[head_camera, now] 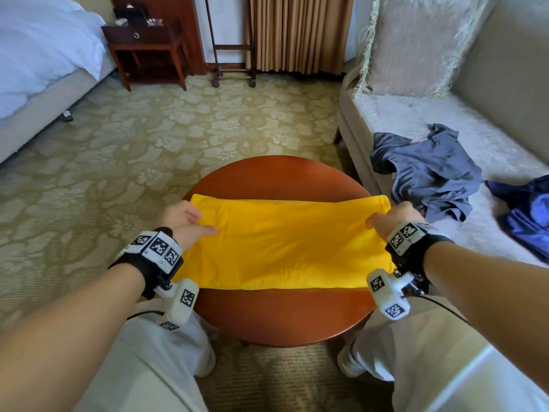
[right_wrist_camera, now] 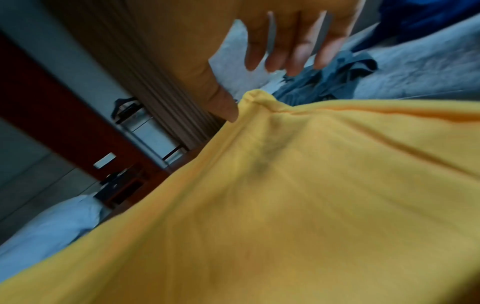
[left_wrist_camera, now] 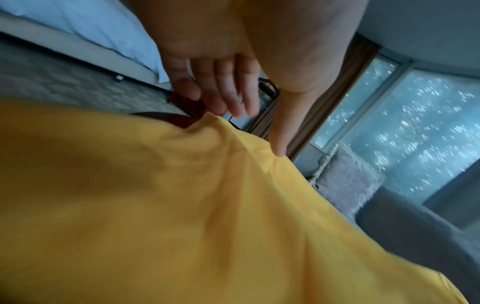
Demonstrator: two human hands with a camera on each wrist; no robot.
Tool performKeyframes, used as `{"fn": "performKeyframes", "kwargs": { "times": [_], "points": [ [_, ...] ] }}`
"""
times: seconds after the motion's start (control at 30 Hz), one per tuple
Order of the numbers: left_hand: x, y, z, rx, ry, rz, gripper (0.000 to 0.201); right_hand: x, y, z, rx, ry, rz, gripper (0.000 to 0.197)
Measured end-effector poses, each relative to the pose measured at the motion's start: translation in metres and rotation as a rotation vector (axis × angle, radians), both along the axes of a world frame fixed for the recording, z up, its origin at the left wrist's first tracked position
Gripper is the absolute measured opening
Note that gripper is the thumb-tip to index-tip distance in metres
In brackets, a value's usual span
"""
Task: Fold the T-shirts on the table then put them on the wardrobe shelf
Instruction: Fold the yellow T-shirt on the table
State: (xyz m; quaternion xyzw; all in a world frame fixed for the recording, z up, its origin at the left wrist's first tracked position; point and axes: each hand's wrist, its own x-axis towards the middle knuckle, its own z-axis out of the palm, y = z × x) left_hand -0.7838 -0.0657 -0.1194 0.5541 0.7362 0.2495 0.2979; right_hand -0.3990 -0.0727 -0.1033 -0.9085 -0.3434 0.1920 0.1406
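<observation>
A yellow T-shirt (head_camera: 282, 245) lies folded into a wide band across the round wooden table (head_camera: 282, 316). My left hand (head_camera: 184, 218) is at its far left corner and my right hand (head_camera: 395, 215) at its far right corner. In the left wrist view the fingers (left_wrist_camera: 223, 82) are straight above the raised corner of the T-shirt (left_wrist_camera: 182, 205), and the thumb tip touches the cloth. The right wrist view shows the same: straight fingers (right_wrist_camera: 285, 41) above the T-shirt (right_wrist_camera: 311, 195), thumb tip at its edge.
A crumpled grey-blue shirt (head_camera: 427, 173) and a dark blue garment (head_camera: 525, 215) lie on the sofa (head_camera: 416, 114) to the right. A bed (head_camera: 38, 55), a nightstand (head_camera: 145, 46) and a luggage rack (head_camera: 231, 55) stand across the carpet. My knees flank the table.
</observation>
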Motion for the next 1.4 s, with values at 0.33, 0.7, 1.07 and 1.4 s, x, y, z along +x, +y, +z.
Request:
{"fn": "performKeyframes", "kwargs": {
  "times": [0.33,0.7,1.07,1.4],
  "points": [
    [0.0,-0.034,-0.002,-0.258,0.604,-0.385,0.057,-0.042,-0.035,-0.015,-0.326,0.06,0.469,0.106],
    [0.022,-0.031,0.038,-0.454,0.25,-0.433,0.049,-0.099,0.006,-0.001,-0.134,-0.154,0.473,0.067],
    [0.005,-0.044,0.008,-0.39,0.611,-0.4,0.056,-0.116,-0.022,-0.02,-0.343,-0.267,0.806,0.116],
    [0.05,-0.079,-0.001,-0.506,0.373,-0.352,0.082,-0.087,-0.035,-0.002,-0.233,-0.224,0.494,0.077]
  ]
}}
